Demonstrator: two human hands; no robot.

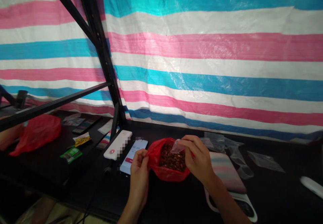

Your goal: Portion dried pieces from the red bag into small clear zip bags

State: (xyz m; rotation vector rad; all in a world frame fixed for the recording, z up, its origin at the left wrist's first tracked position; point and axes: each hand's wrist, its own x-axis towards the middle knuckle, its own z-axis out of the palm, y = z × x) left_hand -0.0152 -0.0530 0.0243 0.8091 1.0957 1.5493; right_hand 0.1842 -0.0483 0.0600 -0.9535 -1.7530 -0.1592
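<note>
A red plastic bag (pixel 170 175) stands with its mouth spread wide on the black table. Inside lies a heap of small reddish-brown dried pieces (pixel 173 161), of a kind I cannot make out. My left hand (pixel 139 168) pinches the bag's left rim between thumb and fingers. Over the right side of the opening, my right hand (pixel 198 156) grips a small see-through plastic bag (pixel 177 146), held just above the brown pieces. Whether anything is in this small bag does not show. Beneath my right forearm sits a white kitchen scale (pixel 249 210) with a shiny plate (pixel 224 170).
Left of my hands lie a lit phone (pixel 135 153) and a white power bank (pixel 117 145). See-through bags (pixel 266 161) lie behind and right of the scale. Past a black metal frame (pixel 101 49), another person's hand (pixel 11 133) is near a red bag (pixel 41 131) and small packets (pixel 72 154).
</note>
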